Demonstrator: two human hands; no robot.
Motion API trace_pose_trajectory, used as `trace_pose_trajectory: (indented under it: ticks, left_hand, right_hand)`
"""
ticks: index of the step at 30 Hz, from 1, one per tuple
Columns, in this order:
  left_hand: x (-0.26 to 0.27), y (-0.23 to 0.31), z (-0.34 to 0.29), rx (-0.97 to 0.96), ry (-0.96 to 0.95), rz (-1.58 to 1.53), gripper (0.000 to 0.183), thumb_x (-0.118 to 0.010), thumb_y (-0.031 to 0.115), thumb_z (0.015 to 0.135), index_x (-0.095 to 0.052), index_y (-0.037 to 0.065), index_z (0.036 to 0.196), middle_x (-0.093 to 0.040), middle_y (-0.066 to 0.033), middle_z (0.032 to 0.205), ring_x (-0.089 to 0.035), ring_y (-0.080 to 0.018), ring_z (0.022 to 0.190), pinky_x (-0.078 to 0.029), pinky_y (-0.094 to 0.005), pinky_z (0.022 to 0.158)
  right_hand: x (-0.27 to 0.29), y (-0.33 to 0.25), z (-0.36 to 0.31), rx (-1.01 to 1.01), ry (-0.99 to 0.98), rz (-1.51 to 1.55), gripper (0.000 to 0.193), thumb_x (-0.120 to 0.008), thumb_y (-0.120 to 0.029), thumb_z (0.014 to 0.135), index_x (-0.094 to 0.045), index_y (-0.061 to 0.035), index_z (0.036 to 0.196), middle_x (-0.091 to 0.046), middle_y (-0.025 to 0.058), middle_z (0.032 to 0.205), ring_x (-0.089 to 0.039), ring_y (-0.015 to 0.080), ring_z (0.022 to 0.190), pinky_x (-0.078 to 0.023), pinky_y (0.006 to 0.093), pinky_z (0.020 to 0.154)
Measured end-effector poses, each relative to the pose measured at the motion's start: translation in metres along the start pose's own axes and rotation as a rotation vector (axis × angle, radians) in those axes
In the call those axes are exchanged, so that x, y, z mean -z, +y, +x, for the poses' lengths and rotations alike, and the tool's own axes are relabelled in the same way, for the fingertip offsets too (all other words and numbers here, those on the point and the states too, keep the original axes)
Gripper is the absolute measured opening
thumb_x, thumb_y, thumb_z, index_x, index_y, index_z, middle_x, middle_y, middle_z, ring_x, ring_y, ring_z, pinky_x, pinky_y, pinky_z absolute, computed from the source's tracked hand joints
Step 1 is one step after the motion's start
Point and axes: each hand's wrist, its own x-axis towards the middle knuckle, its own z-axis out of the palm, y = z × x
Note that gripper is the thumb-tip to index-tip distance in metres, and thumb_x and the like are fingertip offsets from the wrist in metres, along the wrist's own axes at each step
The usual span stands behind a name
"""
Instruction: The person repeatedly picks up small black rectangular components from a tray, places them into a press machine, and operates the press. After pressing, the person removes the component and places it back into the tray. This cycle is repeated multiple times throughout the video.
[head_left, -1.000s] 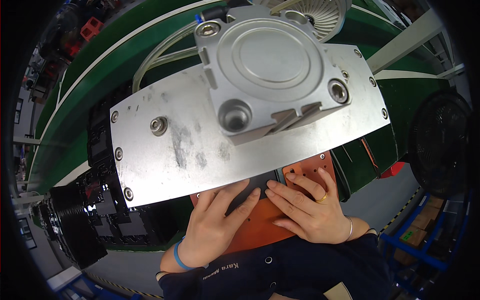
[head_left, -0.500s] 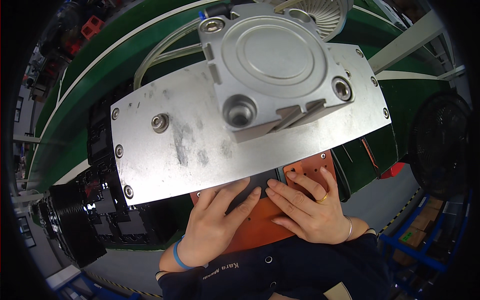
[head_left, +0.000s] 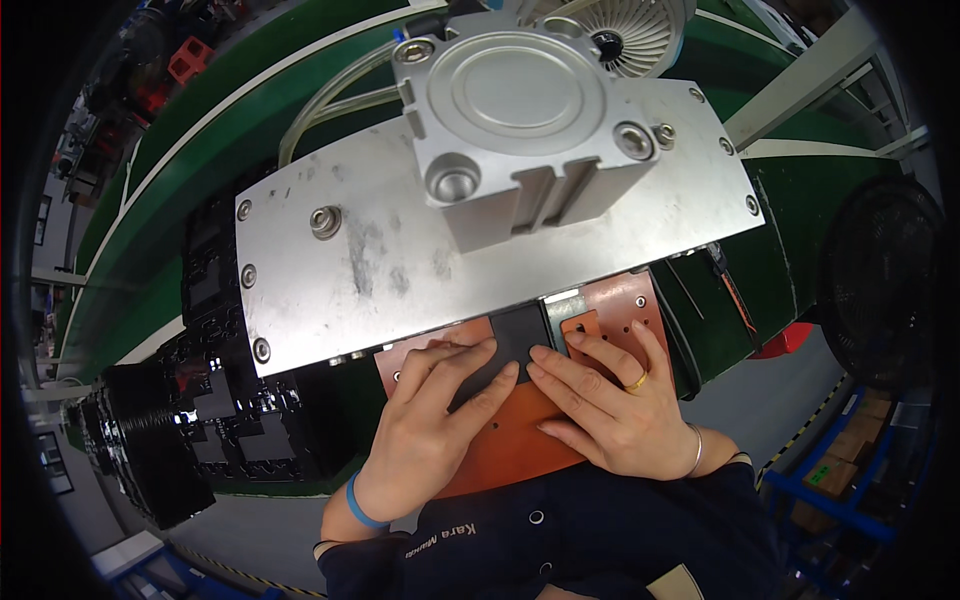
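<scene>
Head view: a dark pad [head_left: 520,332] lies on an orange plate [head_left: 505,445], near a silver plate [head_left: 420,240], seemingly placed; whether finished, unclear. Left hand [head_left: 430,420] and right hand [head_left: 622,412] touch it, each grip apart, clamping nothing.

At twelve o'clock, the pneumatic cylinder [head_left: 510,85] looked like satin metal, the pressing plate [head_left: 420,265] under it smudged, dully shiny metal. Toward six, the dark-grey flat piece [head_left: 520,335] appeared matt, the orange base plate [head_left: 522,432] smooth. At eight, black trays [head_left: 150,450] gleamed like plastic.
</scene>
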Motion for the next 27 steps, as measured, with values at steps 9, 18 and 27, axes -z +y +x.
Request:
trace_pose_trajectory:
  ticks: [9, 18, 27]
  left_hand:
    - [0.003, 0.001, -0.004, -0.045, 0.035, 0.011, 0.052, -0.065, -0.002, 0.069, -0.068, 0.009, 0.12, -0.058, -0.0133, 0.116, -0.055, -0.0293, 0.101, -0.05, -0.0386, 0.09]
    - [0.014, 0.018, -0.021, -0.268, 0.21, 0.178, 0.056, -0.082, 0.02, 0.072, -0.065, 0.011, 0.124, -0.062, -0.0132, 0.115, -0.058, -0.0288, 0.1, -0.052, -0.0397, 0.087]
    - [0.033, -0.004, -0.018, 0.487, -0.576, -1.478, 0.052, -0.062, 0.014, 0.093, -0.046, -0.009, 0.138, -0.067, -0.0195, 0.111, -0.066, -0.0239, 0.102, -0.052, -0.0325, 0.089]
  right_hand:
    - [0.018, 0.021, 0.016, -0.038, 0.308, 0.308, 0.044, -0.081, -0.018, 0.073, -0.067, -0.0009, 0.111, -0.068, 0.012, 0.107, -0.064, 0.0219, 0.09, -0.05, 0.0347, 0.079]
    - [0.029, 0.019, 0.029, -0.46, -0.215, 1.203, 0.031, -0.076, -0.021, 0.086, -0.06, -0.0055, 0.066, -0.058, -0.001, 0.05, -0.051, 0.0006, 0.047, -0.03, 0.0187, 0.045]
    - [0.035, 0.004, 0.028, 0.341, 0.017, 0.768, 0.02, -0.075, -0.01, 0.078, -0.071, -0.0072, 0.097, -0.069, 0.0054, 0.092, -0.067, 0.0201, 0.08, -0.054, 0.0322, 0.066]
